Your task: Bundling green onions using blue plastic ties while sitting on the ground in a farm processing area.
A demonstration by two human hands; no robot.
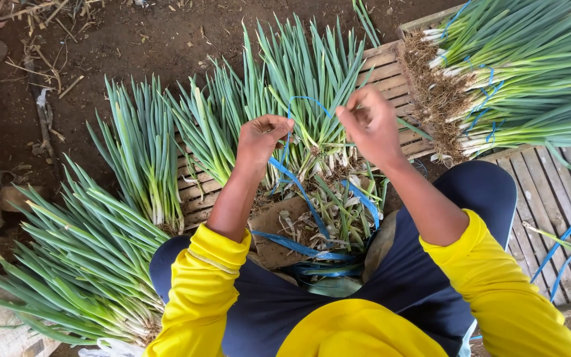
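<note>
Over slatted wooden pallet (391, 73) middle | left hand (259, 139), right hand (368, 122) fingers both pinching blue strap (299, 185) around green onion bundle (305, 86) | judging strap light, limp, slippery; stalks soft, bruisable, gripping best near roots.

A wooden slatted pallet (550, 192) lies on the dirt floor (140, 39). On its far right corner rests a tied stack of green onions (523, 73), roots facing left. Off its left edge lie two loose onion heaps (80, 264). Dry straw (41, 59) litters the floor beyond the pallet's far left.
</note>
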